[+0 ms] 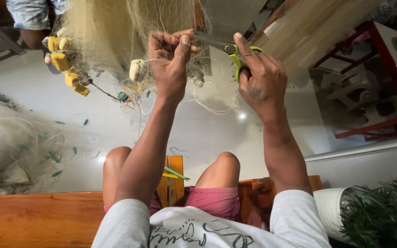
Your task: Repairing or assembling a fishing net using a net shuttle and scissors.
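My left hand [170,59] is raised and pinches strands of a pale fishing net [102,32] between thumb and fingers. My right hand [259,76] holds green-handled scissors [228,48], whose blades point left and touch the pinched strands by my left thumb. The net hangs in front of me, with yellow floats [60,62] and a white float [135,70] along its edge. Thin line trails from the net below my left hand.
A heap of net [5,147] lies on the white floor at left. I sit on a wooden bench [37,218]. Another person [31,18] stands at top left. Red furniture [382,78] stands right, a plant [387,211] at bottom right.
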